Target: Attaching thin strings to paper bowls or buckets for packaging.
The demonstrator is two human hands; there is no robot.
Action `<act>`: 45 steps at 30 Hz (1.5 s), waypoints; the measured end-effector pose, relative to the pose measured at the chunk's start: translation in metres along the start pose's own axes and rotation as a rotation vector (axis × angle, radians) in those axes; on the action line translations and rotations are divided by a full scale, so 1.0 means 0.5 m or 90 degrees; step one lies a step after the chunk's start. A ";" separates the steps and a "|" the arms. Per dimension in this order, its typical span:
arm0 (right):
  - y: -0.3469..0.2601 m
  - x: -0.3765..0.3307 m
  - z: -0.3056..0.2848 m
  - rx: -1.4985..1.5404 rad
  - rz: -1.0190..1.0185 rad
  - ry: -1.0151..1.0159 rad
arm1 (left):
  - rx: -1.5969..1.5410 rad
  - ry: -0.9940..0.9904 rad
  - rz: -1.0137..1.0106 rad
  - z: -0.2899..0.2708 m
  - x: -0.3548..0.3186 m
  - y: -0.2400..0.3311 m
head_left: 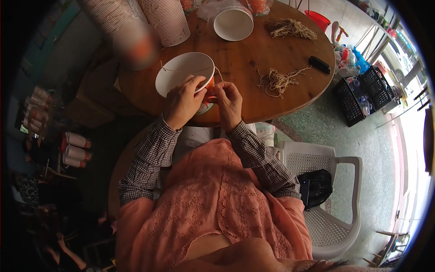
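A white paper bucket [179,72] with an orange printed outside tilts at the near edge of the table, its mouth facing up and left. My left hand [183,102] grips its near rim, with the fingers curled over the edge. Close beside it, my right hand [229,103] is closed in a pinch on a thin string [219,71] at the bucket's right side. Part of the string crosses the bucket's mouth and comes out at the far left of the rim. The exact spot between my fingertips is partly hidden.
Tall stacks of paper buckets [165,20] rise at the far left of the round wooden table [253,59]. Another white bucket [233,25] lies tipped behind. Bundles of string [278,81] and a black phone-like object [320,65] lie to the right. A white plastic chair [349,190] stands right of me.
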State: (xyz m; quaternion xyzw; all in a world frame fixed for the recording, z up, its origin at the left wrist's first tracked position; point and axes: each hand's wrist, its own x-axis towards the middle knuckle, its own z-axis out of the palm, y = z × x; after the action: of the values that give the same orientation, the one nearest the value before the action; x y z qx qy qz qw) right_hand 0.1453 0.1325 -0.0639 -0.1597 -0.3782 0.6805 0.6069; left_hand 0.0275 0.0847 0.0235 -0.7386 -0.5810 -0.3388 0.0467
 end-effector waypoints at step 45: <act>-0.143 0.090 0.067 -0.772 -0.338 -0.375 | -0.370 0.045 -0.117 -0.005 -0.002 -0.088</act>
State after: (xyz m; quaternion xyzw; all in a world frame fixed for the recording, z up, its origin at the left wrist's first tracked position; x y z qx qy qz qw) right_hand 0.1633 0.1626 0.0198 -0.1810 -0.8631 0.1955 0.4290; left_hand -0.0131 0.0968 0.0107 -0.6530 -0.5219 -0.5193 -0.1773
